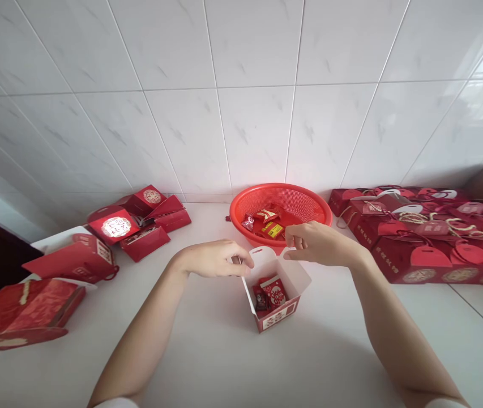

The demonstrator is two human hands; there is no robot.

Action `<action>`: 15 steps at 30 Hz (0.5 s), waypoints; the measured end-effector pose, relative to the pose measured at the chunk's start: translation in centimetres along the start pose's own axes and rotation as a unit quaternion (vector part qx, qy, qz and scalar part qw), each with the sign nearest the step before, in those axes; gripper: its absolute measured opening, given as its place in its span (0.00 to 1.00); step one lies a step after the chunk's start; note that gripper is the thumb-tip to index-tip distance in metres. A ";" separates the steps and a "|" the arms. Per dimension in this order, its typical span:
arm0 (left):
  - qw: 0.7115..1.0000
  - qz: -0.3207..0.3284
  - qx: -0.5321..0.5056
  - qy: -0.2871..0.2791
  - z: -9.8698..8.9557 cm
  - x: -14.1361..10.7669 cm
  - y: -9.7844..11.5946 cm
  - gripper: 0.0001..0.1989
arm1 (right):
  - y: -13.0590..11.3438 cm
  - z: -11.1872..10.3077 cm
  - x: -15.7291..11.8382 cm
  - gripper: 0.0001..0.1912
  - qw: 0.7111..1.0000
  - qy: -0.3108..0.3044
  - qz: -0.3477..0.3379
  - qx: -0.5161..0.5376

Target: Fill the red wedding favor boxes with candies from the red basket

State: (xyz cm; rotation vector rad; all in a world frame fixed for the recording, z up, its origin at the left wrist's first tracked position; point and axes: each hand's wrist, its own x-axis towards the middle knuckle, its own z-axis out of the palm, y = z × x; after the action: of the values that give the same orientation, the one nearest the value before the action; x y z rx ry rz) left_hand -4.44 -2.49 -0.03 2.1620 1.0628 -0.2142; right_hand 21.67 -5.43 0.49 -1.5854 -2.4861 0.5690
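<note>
Nearest the person on the white countertop [207,351], a red gift box [278,318] stands upright and open, snack packets [274,292] inside. Beside its far left edge is the left hand [213,258], fingers bent with a slight gap to the thumb; whether they touch the cardboard cannot be told. Above the far right side, the right hand [326,243] curls loosely, thumb apart, nothing visibly held (it hides part of the colander's rim). Jumbled red cartons [145,242] lie left; corded red boxes [411,260] stand packed in rows right. Beyond, a red colander [304,209] holds wrapped sweets [272,229] before the tiled wall [253,136].
</note>
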 end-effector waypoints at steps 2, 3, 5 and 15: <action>1.000 0.009 0.010 0.000 0.0 -0.4 0.2 0.21 | 0.1 -0.1 -0.4 0.13 0.999 -0.038 0.013 -0.034; 1.000 0.013 0.011 0.000 0.0 -0.5 0.3 0.22 | 0.1 -0.1 -0.5 0.13 0.997 -0.057 0.009 -0.043; 1.000 0.021 0.001 0.002 0.1 -0.8 0.4 0.22 | 0.0 0.2 -0.6 0.13 0.996 -0.071 -0.010 -0.050; 0.997 0.081 0.000 -0.013 1.4 0.3 1.1 0.15 | -1.0 1.5 0.1 0.09 0.976 -0.129 -0.153 0.087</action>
State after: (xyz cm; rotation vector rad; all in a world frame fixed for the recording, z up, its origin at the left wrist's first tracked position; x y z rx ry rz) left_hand -3.22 -3.69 -0.58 2.2274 0.8685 -0.1661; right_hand 20.35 -6.05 -0.52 -1.0978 -2.6997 0.9625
